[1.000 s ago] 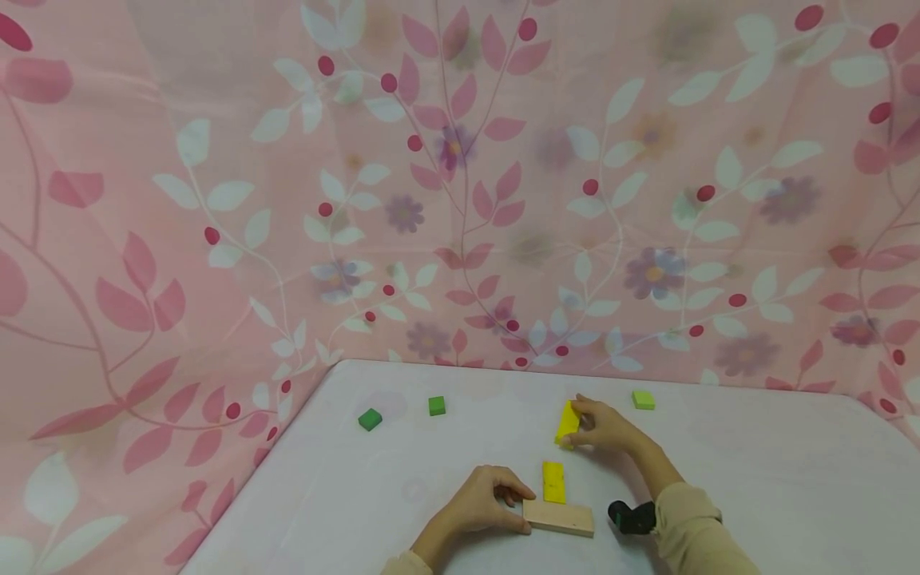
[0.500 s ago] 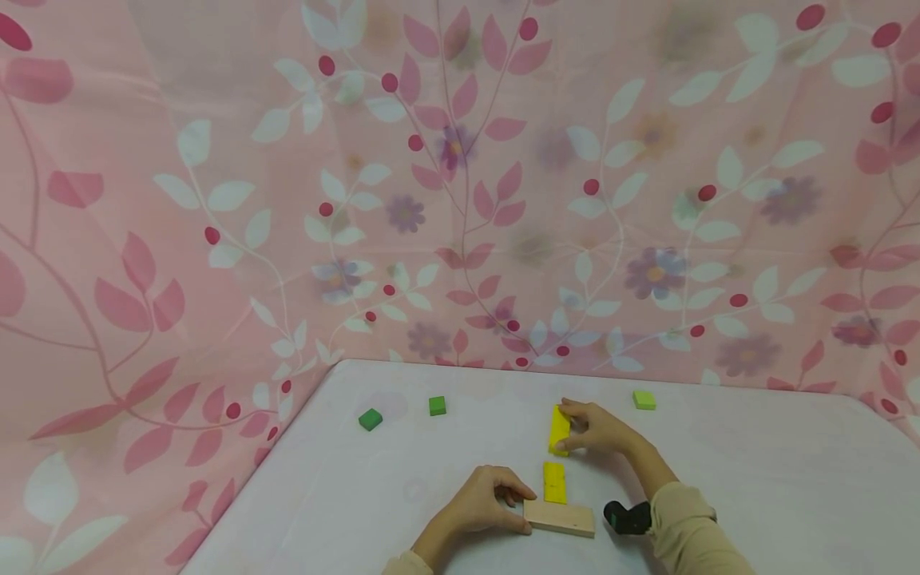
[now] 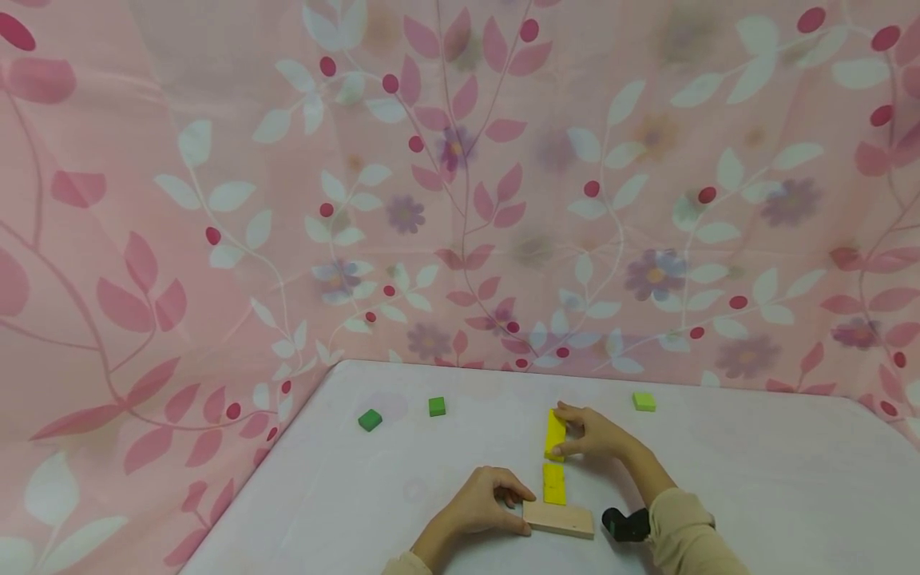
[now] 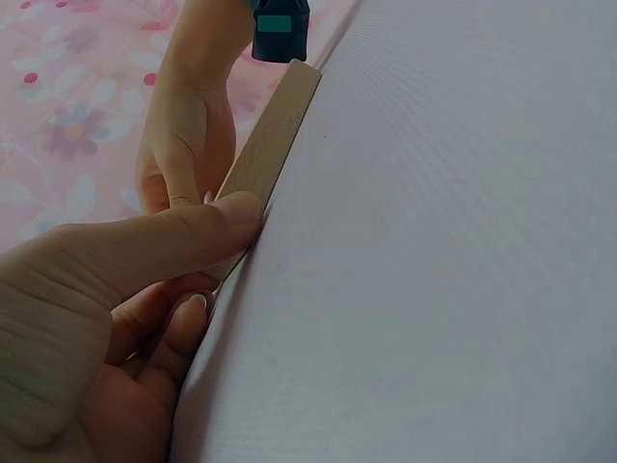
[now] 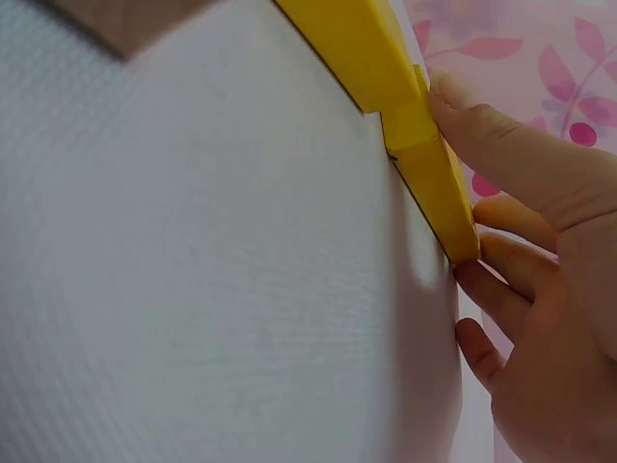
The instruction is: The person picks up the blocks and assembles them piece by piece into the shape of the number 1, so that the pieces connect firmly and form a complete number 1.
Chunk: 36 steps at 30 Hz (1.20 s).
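My left hand (image 3: 483, 501) pinches the left end of a plain wooden block (image 3: 559, 519) lying flat near the front of the table. In the left wrist view the thumb lies on top of that block (image 4: 275, 130). A yellow block (image 3: 554, 484) lies behind its middle, pointing away from me. Beyond it, my right hand (image 3: 595, 433) holds a second yellow block (image 3: 554, 436) between thumb and fingers, nearly in line with the first. In the right wrist view the held yellow block (image 5: 439, 188) sits right at the end of the other yellow block (image 5: 352, 43).
Two green blocks, one at the left (image 3: 370, 420) and another nearer the middle (image 3: 437, 406), lie toward the back of the white table (image 3: 345, 495). A light green block (image 3: 644, 402) is at the back right. A black device (image 3: 625, 525) is at my right wrist. Floral cloth (image 3: 460, 200) hangs behind.
My right hand has moved left and slightly toward me with the yellow block, straightening it and bringing it up to the first one. My left hand has stayed on the wooden block.
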Tool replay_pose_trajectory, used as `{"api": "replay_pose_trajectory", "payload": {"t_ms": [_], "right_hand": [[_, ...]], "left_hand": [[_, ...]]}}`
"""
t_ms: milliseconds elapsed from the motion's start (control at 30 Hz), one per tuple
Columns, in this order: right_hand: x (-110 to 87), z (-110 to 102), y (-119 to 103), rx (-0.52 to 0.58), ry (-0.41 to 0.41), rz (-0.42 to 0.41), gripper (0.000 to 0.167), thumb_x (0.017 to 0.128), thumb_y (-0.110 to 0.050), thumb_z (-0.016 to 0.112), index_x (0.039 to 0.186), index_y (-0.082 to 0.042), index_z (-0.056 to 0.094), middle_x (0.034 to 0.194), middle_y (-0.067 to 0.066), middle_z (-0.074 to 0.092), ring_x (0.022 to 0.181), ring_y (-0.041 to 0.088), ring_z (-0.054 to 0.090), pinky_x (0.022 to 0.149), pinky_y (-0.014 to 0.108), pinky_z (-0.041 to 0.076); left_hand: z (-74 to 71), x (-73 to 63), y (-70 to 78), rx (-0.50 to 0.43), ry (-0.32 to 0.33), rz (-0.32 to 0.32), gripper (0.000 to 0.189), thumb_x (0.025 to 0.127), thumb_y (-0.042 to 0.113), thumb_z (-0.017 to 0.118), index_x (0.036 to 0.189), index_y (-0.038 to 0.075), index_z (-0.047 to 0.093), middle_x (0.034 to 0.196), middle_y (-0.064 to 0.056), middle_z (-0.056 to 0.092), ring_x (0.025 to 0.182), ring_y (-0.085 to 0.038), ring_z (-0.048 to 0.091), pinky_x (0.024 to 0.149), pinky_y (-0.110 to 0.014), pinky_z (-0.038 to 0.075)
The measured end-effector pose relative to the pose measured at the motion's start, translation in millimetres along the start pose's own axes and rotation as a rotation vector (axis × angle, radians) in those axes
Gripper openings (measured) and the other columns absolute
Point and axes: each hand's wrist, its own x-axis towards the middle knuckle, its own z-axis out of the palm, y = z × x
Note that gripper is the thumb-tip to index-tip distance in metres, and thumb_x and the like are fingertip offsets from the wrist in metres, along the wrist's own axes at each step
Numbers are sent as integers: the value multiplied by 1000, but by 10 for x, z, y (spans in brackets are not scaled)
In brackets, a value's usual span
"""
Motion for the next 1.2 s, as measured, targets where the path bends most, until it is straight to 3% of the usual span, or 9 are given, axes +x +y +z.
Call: {"api": "replay_pose_trajectory", "payload": {"t_ms": [300, 900, 1033, 1200], "right_hand": [[-10, 16, -21, 21, -23, -65, 77, 74, -34, 79, 132, 7, 49, 143, 29, 35, 132, 48, 29, 104, 63, 20], [-43, 55, -71, 25, -25, -83, 77, 74, -35, 78, 132, 6, 48, 142, 28, 38, 131, 47, 30, 104, 64, 20], [-46, 83, -74, 13, -4, -80, 79, 74, -38, 77, 132, 7, 48, 141, 27, 39, 131, 46, 31, 104, 63, 21], [-7, 147, -66, -78, 67, -96, 76, 74, -41, 77, 128, 6, 52, 134, 24, 49, 126, 43, 41, 103, 59, 29]], "left_hand": [[1, -3, -7, -1, 4, 5, 30, 68, 7, 83, 96, 4, 73, 87, 10, 68, 71, 3, 55, 68, -17, 50], [4, -3, -17, 6, 13, 7, 30, 67, 6, 83, 95, 3, 73, 87, 9, 68, 71, 3, 56, 68, -17, 50], [2, -6, -15, 9, 11, 6, 30, 67, 7, 83, 95, 4, 73, 86, 9, 68, 71, 3, 55, 68, -17, 50], [1, -6, -10, 8, 12, 3, 29, 67, 6, 83, 94, 4, 73, 86, 10, 68, 70, 3, 55, 67, -17, 50]]}}
